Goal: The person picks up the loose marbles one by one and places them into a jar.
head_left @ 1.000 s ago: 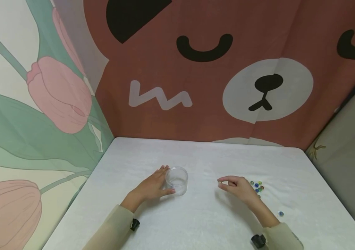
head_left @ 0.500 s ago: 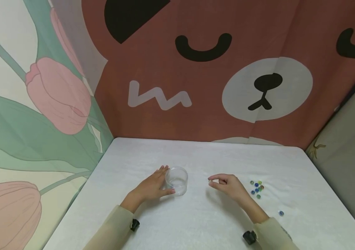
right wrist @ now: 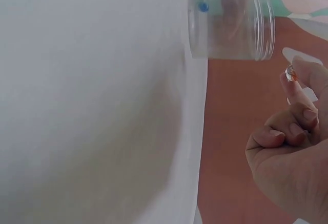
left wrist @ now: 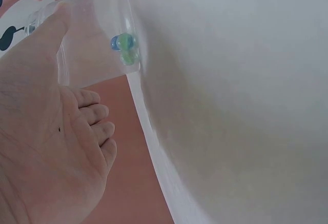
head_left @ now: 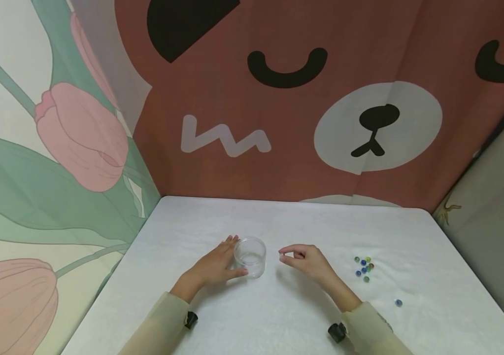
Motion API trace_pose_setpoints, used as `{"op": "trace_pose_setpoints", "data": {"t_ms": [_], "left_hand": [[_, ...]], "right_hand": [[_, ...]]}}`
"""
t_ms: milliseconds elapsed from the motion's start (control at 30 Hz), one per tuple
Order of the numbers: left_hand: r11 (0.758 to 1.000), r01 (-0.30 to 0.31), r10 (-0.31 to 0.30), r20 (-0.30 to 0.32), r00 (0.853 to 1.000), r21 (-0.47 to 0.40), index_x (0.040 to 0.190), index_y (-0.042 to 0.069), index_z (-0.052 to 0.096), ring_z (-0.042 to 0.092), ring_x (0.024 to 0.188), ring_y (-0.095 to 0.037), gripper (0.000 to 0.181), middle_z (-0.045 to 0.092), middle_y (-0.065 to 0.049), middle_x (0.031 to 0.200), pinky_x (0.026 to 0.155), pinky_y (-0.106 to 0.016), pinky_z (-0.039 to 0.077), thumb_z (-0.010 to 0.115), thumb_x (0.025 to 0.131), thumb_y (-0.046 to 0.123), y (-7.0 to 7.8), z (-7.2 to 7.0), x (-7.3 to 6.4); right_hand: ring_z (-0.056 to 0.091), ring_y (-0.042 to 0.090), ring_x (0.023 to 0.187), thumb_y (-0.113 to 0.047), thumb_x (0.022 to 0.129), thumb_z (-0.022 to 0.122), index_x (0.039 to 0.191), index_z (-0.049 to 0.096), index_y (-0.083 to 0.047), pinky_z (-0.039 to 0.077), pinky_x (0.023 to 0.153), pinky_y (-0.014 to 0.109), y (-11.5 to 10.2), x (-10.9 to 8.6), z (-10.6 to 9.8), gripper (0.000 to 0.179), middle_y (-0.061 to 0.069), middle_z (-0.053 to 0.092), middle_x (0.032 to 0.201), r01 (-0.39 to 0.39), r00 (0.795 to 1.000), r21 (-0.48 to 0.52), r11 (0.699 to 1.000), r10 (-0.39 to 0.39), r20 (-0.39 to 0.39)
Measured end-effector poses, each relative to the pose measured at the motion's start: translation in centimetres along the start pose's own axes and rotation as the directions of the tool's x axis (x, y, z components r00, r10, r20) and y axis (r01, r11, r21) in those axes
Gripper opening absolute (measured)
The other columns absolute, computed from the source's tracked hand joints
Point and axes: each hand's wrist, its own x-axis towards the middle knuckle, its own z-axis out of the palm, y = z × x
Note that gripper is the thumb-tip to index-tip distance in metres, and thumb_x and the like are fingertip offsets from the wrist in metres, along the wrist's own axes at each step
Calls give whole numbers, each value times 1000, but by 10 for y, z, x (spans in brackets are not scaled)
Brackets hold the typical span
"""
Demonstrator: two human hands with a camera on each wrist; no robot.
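Note:
A clear plastic jar (head_left: 251, 257) stands upright on the white table with its mouth open. My left hand (head_left: 213, 262) holds it from the left, thumb at the near side and fingers along the far left side. Several blue and green marbles (left wrist: 124, 43) lie at the jar's bottom in the left wrist view. To the right of the jar, above the table, my right hand (head_left: 309, 263) pinches a clear marble (right wrist: 290, 73) with orange in it between thumb and index finger. Its other fingers are curled in, as the right wrist view shows.
A loose group of several coloured marbles (head_left: 364, 269) lies on the table (head_left: 278, 315) to the right. One blue marble (head_left: 398, 303) sits apart, nearer the front. A brown bear-print cloth (head_left: 225, 177) hangs behind the table's back edge.
My right hand has moved left toward the jar with the pinched marble, uncovering the marbles on the table behind it. My left hand and the jar have stayed in place.

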Motion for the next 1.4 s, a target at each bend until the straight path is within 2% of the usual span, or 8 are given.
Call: {"op": "trace_pose_setpoints", "data": {"t_ms": [467,833,1400], "left_hand": [[1000,8,-8,1,1000,-13,160,6,27,18,155,-28,101,24,-11,167,125,-49,24,59,90,71,0,4,0],[1000,6,-6,0,1000,-12,160,5,25,17,155,-29,101,23,-12,167,124,-50,25,59,90,70,2,0,0],[1000,2,-2,16,1000,-20,161,5,24,14,156,-29,99,20,-12,168,124,-51,23,59,92,67,-2,0,2]], "right_hand": [[30,5,52,-25,88,80,106,80,-10,26,48,21,-9,9,22,23,-8,35,55,28,1000,44,999,-29,7],[31,6,53,-17,91,77,110,78,-6,28,49,20,-18,19,37,22,-7,37,57,32,999,99,995,-35,24],[35,7,55,-24,90,78,107,80,-11,31,51,20,-20,34,57,21,-7,41,59,59,998,62,996,-59,7]]}}
